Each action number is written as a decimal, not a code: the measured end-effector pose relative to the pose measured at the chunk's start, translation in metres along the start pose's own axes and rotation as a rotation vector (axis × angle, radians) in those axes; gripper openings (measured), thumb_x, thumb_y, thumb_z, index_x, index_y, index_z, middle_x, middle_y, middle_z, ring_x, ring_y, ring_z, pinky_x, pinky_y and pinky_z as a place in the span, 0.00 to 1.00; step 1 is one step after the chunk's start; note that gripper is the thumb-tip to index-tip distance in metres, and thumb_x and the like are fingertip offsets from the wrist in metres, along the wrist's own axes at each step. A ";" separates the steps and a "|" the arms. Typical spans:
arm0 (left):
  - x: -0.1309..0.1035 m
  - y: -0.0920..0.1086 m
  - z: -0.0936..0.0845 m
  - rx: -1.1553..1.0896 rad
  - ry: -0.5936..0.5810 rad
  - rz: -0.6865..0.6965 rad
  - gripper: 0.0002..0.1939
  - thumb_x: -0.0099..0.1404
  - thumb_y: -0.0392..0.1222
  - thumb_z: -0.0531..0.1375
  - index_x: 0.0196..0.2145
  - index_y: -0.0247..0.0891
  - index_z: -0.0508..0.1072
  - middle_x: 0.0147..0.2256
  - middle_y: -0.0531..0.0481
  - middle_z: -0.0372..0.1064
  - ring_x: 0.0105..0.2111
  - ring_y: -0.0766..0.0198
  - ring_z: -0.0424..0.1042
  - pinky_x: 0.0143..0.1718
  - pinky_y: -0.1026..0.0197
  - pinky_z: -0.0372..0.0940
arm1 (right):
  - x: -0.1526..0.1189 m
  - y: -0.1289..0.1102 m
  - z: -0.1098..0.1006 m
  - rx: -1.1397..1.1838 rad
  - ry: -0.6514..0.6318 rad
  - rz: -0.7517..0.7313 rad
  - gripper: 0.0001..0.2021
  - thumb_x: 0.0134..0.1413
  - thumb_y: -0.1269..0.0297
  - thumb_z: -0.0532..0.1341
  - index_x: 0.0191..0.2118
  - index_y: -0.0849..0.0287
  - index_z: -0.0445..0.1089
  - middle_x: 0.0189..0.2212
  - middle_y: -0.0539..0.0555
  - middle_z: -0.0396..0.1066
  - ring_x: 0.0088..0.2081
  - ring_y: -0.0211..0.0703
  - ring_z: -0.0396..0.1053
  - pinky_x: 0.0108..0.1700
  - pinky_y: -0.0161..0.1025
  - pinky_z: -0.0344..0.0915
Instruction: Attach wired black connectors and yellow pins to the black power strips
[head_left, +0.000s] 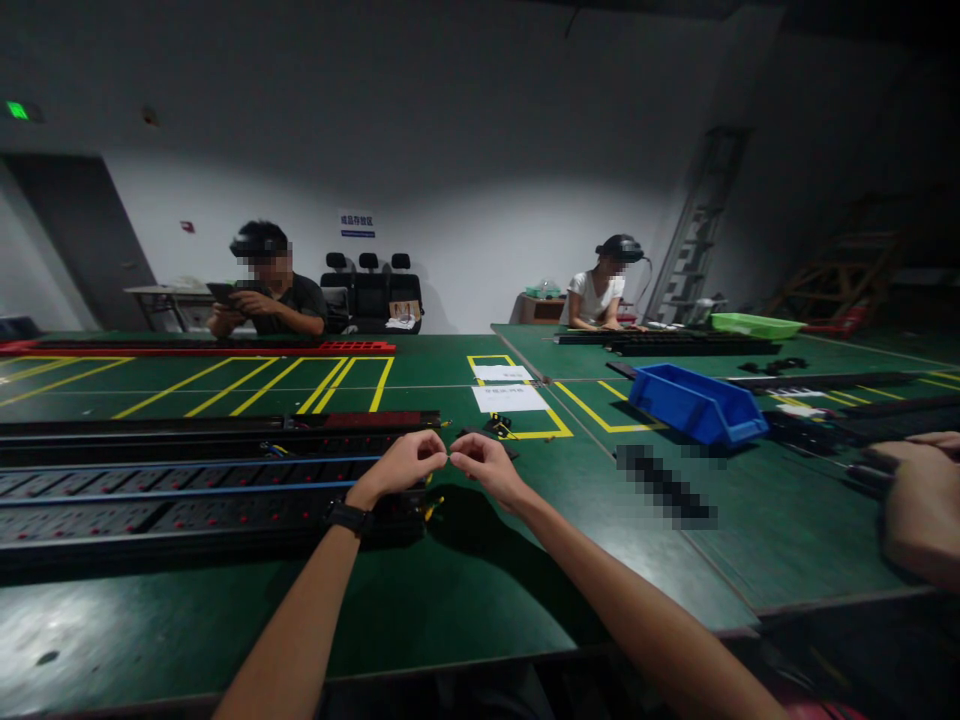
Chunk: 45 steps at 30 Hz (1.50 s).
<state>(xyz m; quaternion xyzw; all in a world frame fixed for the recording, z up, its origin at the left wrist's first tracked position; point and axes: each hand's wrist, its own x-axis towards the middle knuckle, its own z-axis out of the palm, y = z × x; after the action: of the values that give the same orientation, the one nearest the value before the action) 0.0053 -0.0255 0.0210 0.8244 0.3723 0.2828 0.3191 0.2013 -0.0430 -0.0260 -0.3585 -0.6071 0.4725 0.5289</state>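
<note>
My left hand (409, 462) and my right hand (484, 465) meet fingertip to fingertip above the green table (300, 625). Both are closed in a pinch, and whatever lies between the fingers is too small to make out. A dark watch band circles my left wrist. Long black power strips (135, 515) with red-marked sockets lie side by side to the left, their right ends under and beside my left hand. Yellow wire ends (433, 508) stick out of the nearest strip's end. Just behind my right hand sits a small black part (496, 425).
White paper sheets (510, 398) lie beyond my hands inside yellow tape lines. A blue bin (697, 405) stands to the right. Another person's hand (930, 500) works at the right edge. Two people sit across the table, near a red rail (330, 349) and a green tray (757, 326).
</note>
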 end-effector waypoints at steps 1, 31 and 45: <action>0.000 -0.001 0.000 -0.010 0.007 0.012 0.13 0.64 0.49 0.60 0.37 0.36 0.74 0.33 0.49 0.74 0.33 0.62 0.72 0.34 0.62 0.65 | 0.000 0.001 0.000 0.002 0.008 0.003 0.18 0.45 0.50 0.72 0.36 0.58 0.74 0.28 0.49 0.71 0.27 0.38 0.64 0.29 0.36 0.59; -0.009 0.000 -0.021 0.475 0.034 -0.104 0.07 0.58 0.42 0.61 0.34 0.43 0.79 0.36 0.48 0.80 0.36 0.58 0.77 0.37 0.62 0.64 | 0.007 0.014 -0.006 0.083 0.177 0.199 0.20 0.46 0.46 0.67 0.35 0.58 0.72 0.25 0.46 0.66 0.22 0.32 0.59 0.23 0.32 0.52; -0.009 -0.008 -0.019 0.538 0.028 -0.093 0.08 0.60 0.43 0.61 0.35 0.43 0.80 0.36 0.49 0.80 0.35 0.59 0.77 0.35 0.63 0.63 | 0.009 0.017 -0.006 0.054 0.159 0.205 0.18 0.47 0.48 0.66 0.34 0.59 0.72 0.23 0.46 0.66 0.21 0.32 0.60 0.23 0.32 0.52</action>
<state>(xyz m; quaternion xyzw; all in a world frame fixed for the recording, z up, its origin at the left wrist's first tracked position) -0.0166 -0.0225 0.0257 0.8575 0.4760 0.1701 0.0959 0.2042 -0.0284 -0.0398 -0.4406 -0.5106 0.5104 0.5336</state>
